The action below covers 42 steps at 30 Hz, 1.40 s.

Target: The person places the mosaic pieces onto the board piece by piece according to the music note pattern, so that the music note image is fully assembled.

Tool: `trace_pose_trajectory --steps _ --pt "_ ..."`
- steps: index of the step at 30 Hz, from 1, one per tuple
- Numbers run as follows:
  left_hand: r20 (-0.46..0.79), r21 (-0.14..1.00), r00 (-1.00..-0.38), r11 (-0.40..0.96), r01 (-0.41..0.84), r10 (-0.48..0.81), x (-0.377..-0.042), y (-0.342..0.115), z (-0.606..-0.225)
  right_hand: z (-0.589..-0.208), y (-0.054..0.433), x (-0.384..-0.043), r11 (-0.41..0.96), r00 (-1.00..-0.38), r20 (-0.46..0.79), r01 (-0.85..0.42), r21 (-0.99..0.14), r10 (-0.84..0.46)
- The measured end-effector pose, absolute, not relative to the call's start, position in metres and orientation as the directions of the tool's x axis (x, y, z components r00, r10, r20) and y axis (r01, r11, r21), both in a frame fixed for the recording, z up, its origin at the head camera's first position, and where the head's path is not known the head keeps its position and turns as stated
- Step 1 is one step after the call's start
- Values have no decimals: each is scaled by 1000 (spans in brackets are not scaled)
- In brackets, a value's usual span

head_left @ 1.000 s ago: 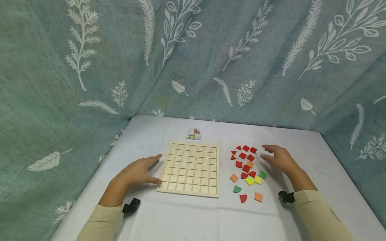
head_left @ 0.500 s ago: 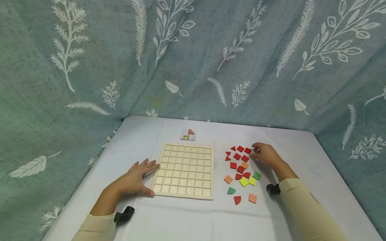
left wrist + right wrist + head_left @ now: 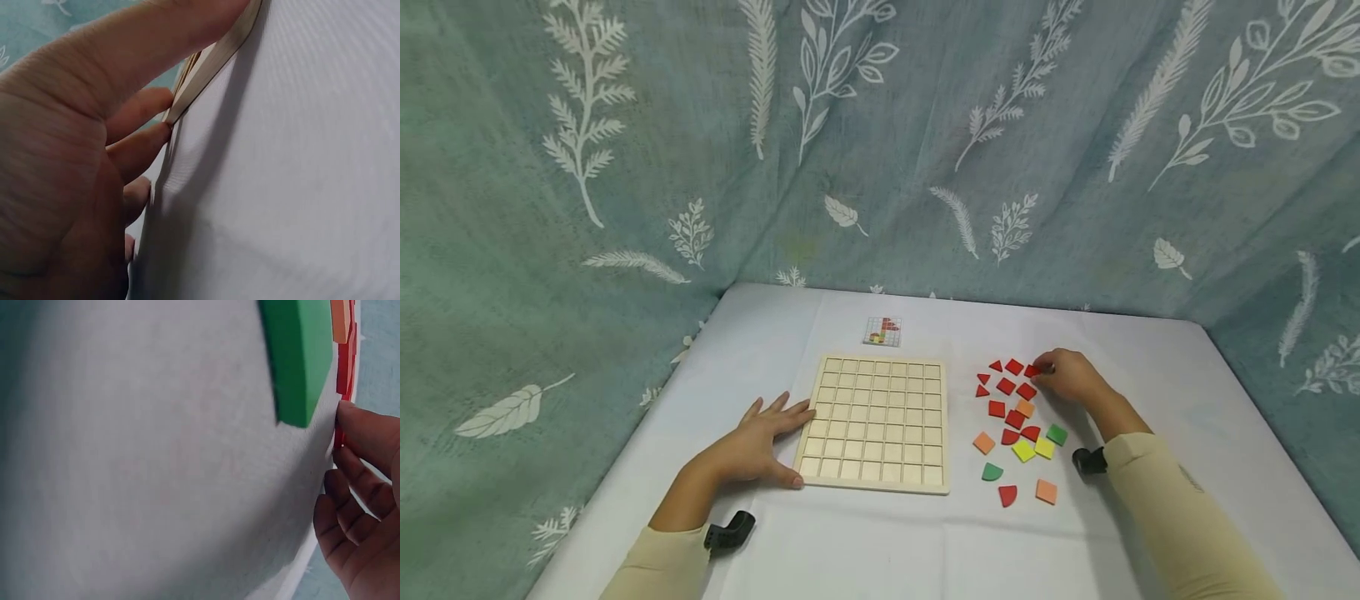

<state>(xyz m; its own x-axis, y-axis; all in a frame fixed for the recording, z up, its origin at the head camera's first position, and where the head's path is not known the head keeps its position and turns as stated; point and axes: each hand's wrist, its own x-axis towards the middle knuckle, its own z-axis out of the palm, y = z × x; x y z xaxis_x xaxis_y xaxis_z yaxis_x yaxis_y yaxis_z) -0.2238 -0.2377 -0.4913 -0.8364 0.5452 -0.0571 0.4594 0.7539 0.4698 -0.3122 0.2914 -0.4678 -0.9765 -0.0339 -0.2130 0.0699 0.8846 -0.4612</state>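
A wooden grid board (image 3: 874, 488) with rows of bare square cells lies on the white table. My left hand (image 3: 752, 446) rests against its left edge, fingers spread and thumb at the near left corner. In the left wrist view the thumb and fingertips touch the board's side (image 3: 212, 65). Over on the right, my right hand (image 3: 1071, 377) pinches a red square tile (image 3: 1032, 371) at the far right of the scattered pieces. The right wrist view shows thumb and fingers at a red tile (image 3: 339, 434), mostly hidden by them.
Several red squares (image 3: 1006, 386), red triangles (image 3: 982, 391), yellow squares (image 3: 1023, 451), orange squares (image 3: 1047, 492), a green square (image 3: 1057, 434) and quarter-round pieces (image 3: 992, 472) lie between board and right arm. Behind the board lies a small pattern card (image 3: 882, 332). A leaf-patterned curtain (image 3: 865, 150) hangs behind.
My right hand has moved left to the far right red square and closed thumb and fingers on it. My left hand has spread its fingers along the board's left edge.
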Motion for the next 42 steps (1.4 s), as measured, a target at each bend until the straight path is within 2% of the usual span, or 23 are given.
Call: trace_pose_trajectory --steps 7,14,24,36,42 --pt "-28 467 -831 742 481 556 -225 -238 -498 -472 298 -313 894 -979 -188 11 -449 -82" --pt "2 501 -850 735 457 527 -220 -238 -506 -472 299 -314 898 -979 -171 -21 -440 -107" --pt "-7 483 -847 743 463 532 -217 -241 -504 -464 287 -313 876 -976 -166 -48 -480 -145" --pt "-15 477 -841 743 469 540 -224 -239 -504 -453 254 -316 835 -976 -125 -85 -544 -180" --pt "-10 478 -844 744 466 536 -222 -240 -504 -453 229 -319 833 -971 -111 -119 -540 -210"
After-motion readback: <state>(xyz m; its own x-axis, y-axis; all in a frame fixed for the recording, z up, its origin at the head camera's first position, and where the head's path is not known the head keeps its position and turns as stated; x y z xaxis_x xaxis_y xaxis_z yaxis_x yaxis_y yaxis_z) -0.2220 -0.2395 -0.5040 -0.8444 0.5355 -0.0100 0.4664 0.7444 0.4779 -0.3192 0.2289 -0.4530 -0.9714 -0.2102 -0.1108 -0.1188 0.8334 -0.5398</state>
